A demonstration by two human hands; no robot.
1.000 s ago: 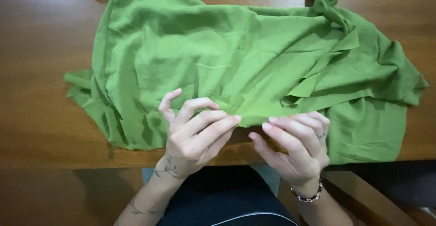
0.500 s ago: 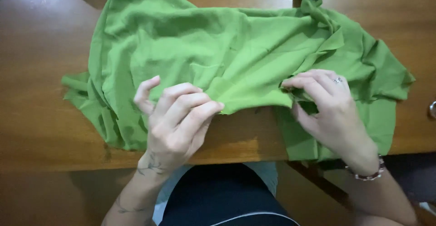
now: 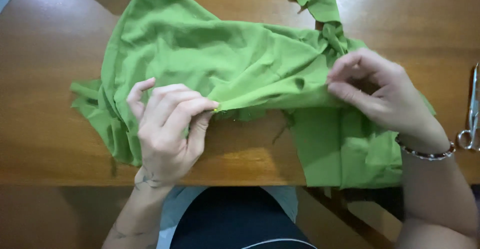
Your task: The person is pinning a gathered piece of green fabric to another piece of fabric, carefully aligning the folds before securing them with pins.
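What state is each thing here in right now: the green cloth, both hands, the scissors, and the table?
Green fabric: crumpled, spread on the table, one edge stretched between both hands, part hanging over the near edge.
Left hand: pinching the fabric's edge.
Right hand: pinching the same edge farther along.
Bracelet: on the right wrist.
Scissors: lying untouched at the right.
Wooden table: partly covered.

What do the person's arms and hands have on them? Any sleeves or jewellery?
Both arms are bare, with no sleeves showing. The left hand has dark tattoo marks at the wrist and more along the forearm. The right hand wears a thin beaded bracelet on the wrist.
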